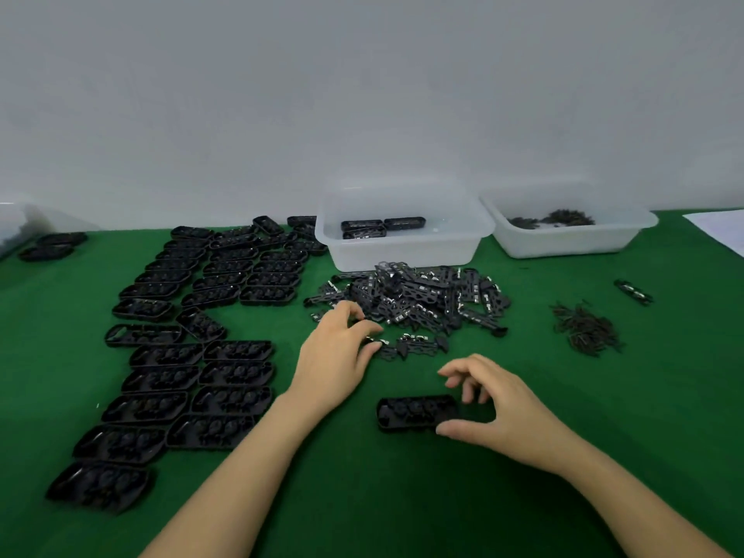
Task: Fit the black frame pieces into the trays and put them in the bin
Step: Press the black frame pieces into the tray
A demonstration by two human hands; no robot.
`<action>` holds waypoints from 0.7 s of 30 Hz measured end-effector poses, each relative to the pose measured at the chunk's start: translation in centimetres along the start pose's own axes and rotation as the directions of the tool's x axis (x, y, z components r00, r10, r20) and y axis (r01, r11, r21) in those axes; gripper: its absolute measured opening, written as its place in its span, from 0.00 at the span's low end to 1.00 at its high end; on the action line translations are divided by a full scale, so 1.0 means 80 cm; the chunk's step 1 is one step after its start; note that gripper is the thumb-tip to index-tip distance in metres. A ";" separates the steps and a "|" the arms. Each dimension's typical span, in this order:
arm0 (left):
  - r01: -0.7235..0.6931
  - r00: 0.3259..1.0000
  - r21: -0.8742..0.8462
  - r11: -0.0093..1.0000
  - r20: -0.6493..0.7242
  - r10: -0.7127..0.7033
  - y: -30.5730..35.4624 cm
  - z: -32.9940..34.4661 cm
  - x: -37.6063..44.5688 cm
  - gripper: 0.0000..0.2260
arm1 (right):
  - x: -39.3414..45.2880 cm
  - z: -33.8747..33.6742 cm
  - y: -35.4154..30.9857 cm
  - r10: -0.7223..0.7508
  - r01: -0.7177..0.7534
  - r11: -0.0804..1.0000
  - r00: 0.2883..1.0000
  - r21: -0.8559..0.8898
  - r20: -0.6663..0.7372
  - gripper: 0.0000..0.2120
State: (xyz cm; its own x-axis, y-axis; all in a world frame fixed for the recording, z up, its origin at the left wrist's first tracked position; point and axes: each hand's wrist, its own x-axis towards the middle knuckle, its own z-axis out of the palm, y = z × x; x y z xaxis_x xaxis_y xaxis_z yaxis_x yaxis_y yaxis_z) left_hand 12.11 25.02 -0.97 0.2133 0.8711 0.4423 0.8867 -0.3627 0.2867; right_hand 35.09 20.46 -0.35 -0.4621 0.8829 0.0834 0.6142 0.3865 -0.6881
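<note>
Two hands work before the bin [404,245]. Left hand [338,356] fingers pinch a frame piece [418,345] at the pile's [410,300] near edge. Right hand [495,412] fingers curl, thumb touching a tray [414,412], nearer still.

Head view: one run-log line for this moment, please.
left hand: picking frame piece by pile | right hand: at tray | bin: several trays inside
</note>
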 end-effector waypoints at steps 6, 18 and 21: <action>-0.079 0.993 0.057 0.995 0.092 0.073 -0.003 -0.008 0.018 0.05 | 0.000 0.004 0.003 -0.063 0.075 0.995 0.984 0.065 -0.165 0.20; -0.477 0.749 0.293 0.829 -0.359 0.558 0.063 -0.037 -0.048 0.11 | 0.003 0.012 -0.024 -0.170 0.219 0.968 0.931 0.120 -0.324 0.14; -0.514 0.701 0.280 0.811 -0.407 0.585 0.066 -0.037 -0.052 0.12 | 0.002 0.011 -0.024 -0.110 0.187 0.953 0.947 0.238 -0.301 0.11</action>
State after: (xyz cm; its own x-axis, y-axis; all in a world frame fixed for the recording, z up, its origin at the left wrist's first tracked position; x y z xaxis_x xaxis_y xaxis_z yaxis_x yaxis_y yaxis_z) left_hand 14.67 18.50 1.19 0.5015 0.2639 0.8240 0.7241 -0.6493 -0.2327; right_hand 33.27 19.64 0.40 -0.3133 0.8739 0.3716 0.3469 0.4696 -0.8119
